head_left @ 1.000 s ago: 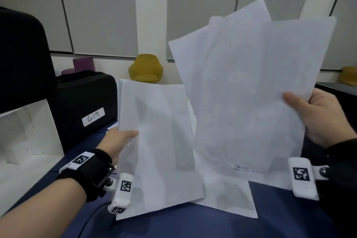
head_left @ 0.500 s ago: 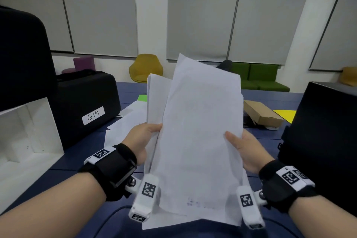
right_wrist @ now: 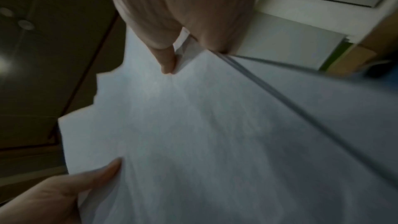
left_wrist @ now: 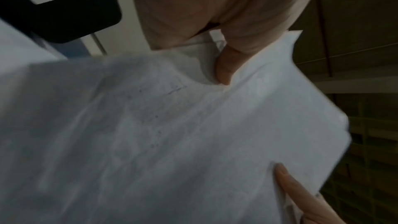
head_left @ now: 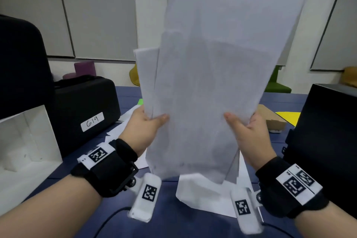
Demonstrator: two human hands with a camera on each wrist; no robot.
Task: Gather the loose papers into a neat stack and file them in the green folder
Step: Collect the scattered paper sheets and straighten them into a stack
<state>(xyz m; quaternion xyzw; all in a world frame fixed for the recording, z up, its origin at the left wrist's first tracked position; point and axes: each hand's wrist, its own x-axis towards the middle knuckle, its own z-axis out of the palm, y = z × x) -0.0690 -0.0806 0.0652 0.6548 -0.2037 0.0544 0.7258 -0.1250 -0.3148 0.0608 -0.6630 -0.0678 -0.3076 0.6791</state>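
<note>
In the head view, a bundle of white papers (head_left: 208,87) is held upright above the blue table (head_left: 173,218), in front of the chest. The sheets are fanned and uneven: one edge juts out at the left, and the top and bottom corners are staggered. The left hand (head_left: 144,128) is closed on the left edge, thumb across the front, and the right hand (head_left: 249,135) is closed on the right edge in the same way. Half a second earlier the bundle was lower and tilted, and the yellow chair and cardboard box behind it were seen in full; now the sheets are raised and spread wider and cover most of that background. More loose sheets (head_left: 202,195) are left flat on the table under the bundle. A sliver of the green folder (head_left: 140,101) is seen beyond the left hand. Room to the left is bounded by a black case (head_left: 85,108) and a white box (head_left: 25,147), and to the right by a black box (head_left: 326,141).

In the left wrist view, the papers (left_wrist: 172,142) are pinched by the left hand (left_wrist: 217,30), thumb on the near face; the right thumb is pressed on the far edge.

In the right wrist view, the papers (right_wrist: 193,134) are pinched by the right hand (right_wrist: 178,14); several sheet edges are seen apart at the right.
</note>
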